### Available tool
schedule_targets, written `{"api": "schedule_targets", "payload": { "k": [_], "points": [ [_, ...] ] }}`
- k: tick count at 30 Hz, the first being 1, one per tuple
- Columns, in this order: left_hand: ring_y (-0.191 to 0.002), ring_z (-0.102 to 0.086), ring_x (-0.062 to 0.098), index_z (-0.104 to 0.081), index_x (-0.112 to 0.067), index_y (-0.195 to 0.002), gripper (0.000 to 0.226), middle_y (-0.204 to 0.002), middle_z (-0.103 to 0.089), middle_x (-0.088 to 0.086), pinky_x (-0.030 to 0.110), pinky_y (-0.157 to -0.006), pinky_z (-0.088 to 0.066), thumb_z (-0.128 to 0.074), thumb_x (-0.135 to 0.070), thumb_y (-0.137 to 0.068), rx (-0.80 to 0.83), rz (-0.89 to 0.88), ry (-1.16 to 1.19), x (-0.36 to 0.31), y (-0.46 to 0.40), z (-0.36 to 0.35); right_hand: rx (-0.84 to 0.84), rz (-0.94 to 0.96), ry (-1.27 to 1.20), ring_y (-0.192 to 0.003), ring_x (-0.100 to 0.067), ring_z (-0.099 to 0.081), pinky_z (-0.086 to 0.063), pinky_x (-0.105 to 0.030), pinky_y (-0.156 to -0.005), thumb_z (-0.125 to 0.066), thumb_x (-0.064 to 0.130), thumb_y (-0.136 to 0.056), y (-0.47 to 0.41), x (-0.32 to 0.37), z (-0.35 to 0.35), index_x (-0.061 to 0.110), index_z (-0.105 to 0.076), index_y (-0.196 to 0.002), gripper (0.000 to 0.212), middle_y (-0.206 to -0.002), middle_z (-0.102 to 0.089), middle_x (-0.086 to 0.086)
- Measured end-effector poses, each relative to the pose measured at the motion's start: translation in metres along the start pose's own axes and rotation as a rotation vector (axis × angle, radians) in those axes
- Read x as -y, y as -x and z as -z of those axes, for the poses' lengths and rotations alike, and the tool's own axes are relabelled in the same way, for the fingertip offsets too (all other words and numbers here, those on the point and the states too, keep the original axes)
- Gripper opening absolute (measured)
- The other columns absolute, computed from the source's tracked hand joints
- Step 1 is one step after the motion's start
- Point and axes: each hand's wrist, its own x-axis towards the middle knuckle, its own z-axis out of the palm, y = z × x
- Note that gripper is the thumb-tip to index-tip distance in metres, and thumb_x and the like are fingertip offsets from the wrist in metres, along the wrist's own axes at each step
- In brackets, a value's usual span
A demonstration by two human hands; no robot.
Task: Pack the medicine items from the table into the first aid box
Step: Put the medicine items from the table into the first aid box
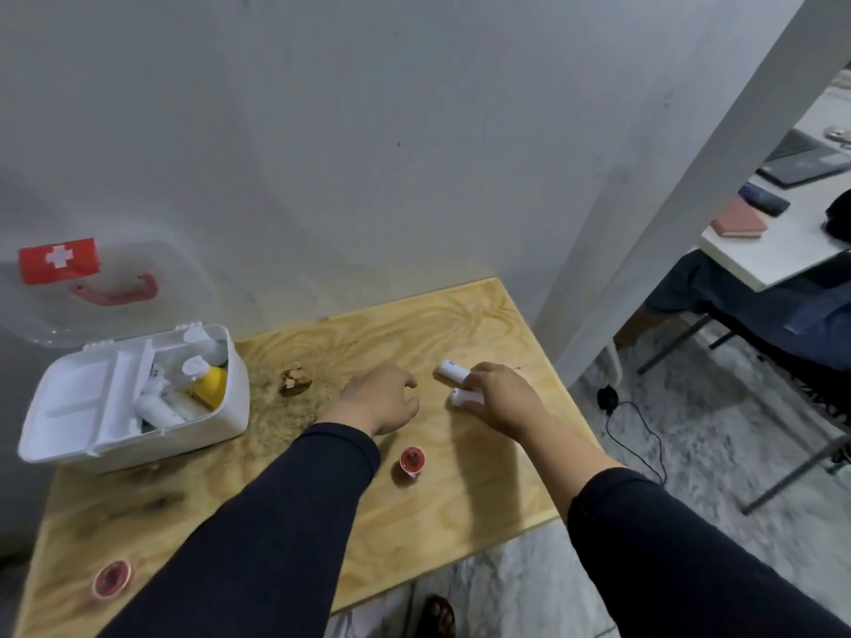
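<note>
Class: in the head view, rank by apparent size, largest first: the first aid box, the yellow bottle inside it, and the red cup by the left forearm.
1. First aid box
2. Yellow bottle
3. Red cup: close to the bottle, which is partly hidden, so this order is unsure.

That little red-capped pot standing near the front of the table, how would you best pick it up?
Probably from straight above, pinching the round red cap across its sides with thumb and fingers. The pot stands upright and squat, so its cap faces up and its low body offers little to grip. It has bare table around it, and the left hand, empty and just beyond it, seems the handier one.
</note>
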Motion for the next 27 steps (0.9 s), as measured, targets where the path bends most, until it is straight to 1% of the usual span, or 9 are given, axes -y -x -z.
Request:
{"api": "schedule_targets", "payload": {
  "k": [5,8,10,12,14,16,20,24,27],
  "points": [
    [-0.121,-0.055,0.024,-0.054,-0.025,-0.134,0.043,-0.138,-0.054,0.0,0.039,-0.099,-0.047,-0.049,-0.039,-0.094,-0.011,0.009,0.0,-0.003,0.001,0.004,-0.055,-0.01,0.0,-0.1,-0.025,-0.061,-0.043,-0.028,-0.069,-0.054,0.041,-0.091,-0.003,0.007,0.0,0.02,-0.068,-0.106,0.029,-0.108,-0.063,-0.005],
    [-0.122,-0.055,0.023,-0.053,-0.024,-0.135,0.043,-0.139,-0.054,0.0,0.039,-0.1,-0.046,-0.05,-0.036,-0.094,-0.038,0.023,0.028,0.0,0.004,0.012,-0.106,-0.033,-0.058,-0.1,-0.022,-0.062,-0.05,-0.031,-0.075,-0.055,0.045,-0.089,-0.01,0.021,0.006,0.021,-0.07,-0.102,0.032,-0.108,-0.063,-0.002],
    [-0.124,-0.054,0.023,-0.054,-0.024,-0.134,0.042,-0.139,-0.054,-0.002,0.038,-0.1,-0.046,-0.049,-0.034,-0.094,-0.062,0.034,0.048,0.007,0.009,0.021,-0.141,-0.008,-0.096,-0.101,-0.02,-0.063,-0.053,-0.032,-0.078,-0.056,0.045,-0.087,-0.016,0.035,0.012,0.023,-0.071,-0.1,0.03,-0.108,-0.064,0.0],
    [-0.122,-0.055,0.022,-0.057,-0.025,-0.132,0.04,-0.137,-0.056,-0.004,0.037,-0.098,-0.047,-0.048,-0.033,-0.093,-0.095,0.06,0.08,0.017,0.016,0.031,-0.167,0.039,-0.109,-0.102,-0.02,-0.063,-0.054,-0.033,-0.081,-0.055,0.044,-0.088,-0.022,0.053,0.019,0.025,-0.071,-0.103,0.029,-0.109,-0.064,-0.001],
    [-0.12,-0.056,0.022,-0.057,-0.025,-0.132,0.04,-0.136,-0.057,-0.004,0.038,-0.098,-0.047,-0.048,-0.033,-0.093,-0.144,0.088,0.093,0.032,0.025,0.041,-0.192,0.084,-0.107,-0.102,-0.02,-0.062,-0.054,-0.034,-0.082,-0.054,0.044,-0.087,-0.027,0.075,0.024,0.028,-0.07,-0.105,0.029,-0.109,-0.064,0.0],
    [-0.12,-0.056,0.024,-0.056,-0.024,-0.132,0.04,-0.137,-0.057,-0.002,0.04,-0.099,-0.047,-0.047,-0.031,-0.094,-0.196,0.12,0.095,0.05,0.036,0.052,-0.212,0.129,-0.1,-0.1,-0.02,-0.062,-0.055,-0.033,-0.08,-0.055,0.045,-0.087,-0.032,0.1,0.028,0.028,-0.071,-0.101,0.027,-0.108,-0.064,0.001],
    [-0.124,-0.052,0.026,-0.053,-0.021,-0.134,0.04,-0.142,-0.049,-0.001,0.039,-0.1,-0.045,-0.045,-0.026,-0.095,-0.315,0.185,0.07,0.086,0.065,0.073,-0.248,0.262,-0.098,-0.097,-0.023,-0.064,-0.055,-0.033,-0.073,-0.06,0.045,-0.085,-0.041,0.154,0.03,0.023,-0.072,-0.097,0.028,-0.108,-0.065,-0.001],
    [-0.125,-0.05,0.026,-0.052,-0.018,-0.134,0.041,-0.141,-0.049,0.001,0.039,-0.1,-0.045,-0.048,-0.023,-0.094,-0.46,0.269,0.101,0.132,0.097,0.083,-0.248,0.371,-0.115,-0.1,-0.024,-0.063,-0.054,-0.035,-0.077,-0.061,0.043,-0.085,-0.043,0.217,0.024,0.02,-0.072,-0.099,0.029,-0.111,-0.064,-0.002],
    [-0.131,-0.045,0.024,-0.046,-0.016,-0.139,0.047,-0.146,-0.046,0.002,0.037,-0.104,-0.041,-0.051,-0.022,-0.093,-0.524,0.319,0.131,0.169,0.121,0.087,-0.212,0.445,-0.087,-0.103,-0.025,-0.061,-0.053,-0.035,-0.081,-0.06,0.045,-0.086,-0.044,0.265,0.013,0.019,-0.071,-0.103,0.033,-0.113,-0.063,-0.004]
  ]
}}
